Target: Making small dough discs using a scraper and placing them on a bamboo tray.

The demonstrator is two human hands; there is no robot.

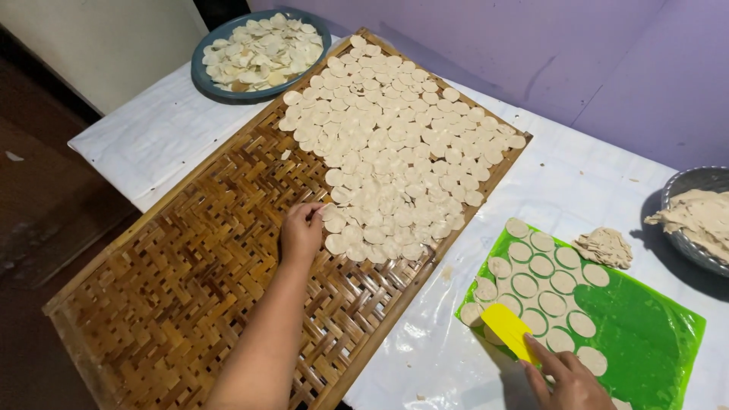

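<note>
My left hand (301, 231), at the centre of the frame, pinches one pale dough disc (325, 210) between thumb and fingertips and sets it at the lower left edge of the field of laid-out discs (395, 144), which covers the upper right portion of the woven bamboo tray (190, 281). My right hand (566, 380), at the lower right of the frame, is closed around a yellow plastic scraper (507, 328), whose blade lies on the near left corner of the green mat (645, 334), just beside the cut rounds (543, 285) that sit there in rows. As I judge progress, roughly half of the tray is filled: discs overlap closely from its far corner down to my left hand, while the lower left stretch shows bare weave. On the mat, about a dozen and a half rounds remain to be lifted; the right part of the mat is bare green. A small heap of dough trimmings (604, 247) lies on the white table cover (554, 182) just above the mat, and a grey bowl (683, 186) at the right edge holds more uncut dough (695, 216), so further material is left. A blue plate (199, 57) at the upper left of the frame, apart from the tray's corner, carries a pile of curled, drier-looking discs (258, 49).
</note>
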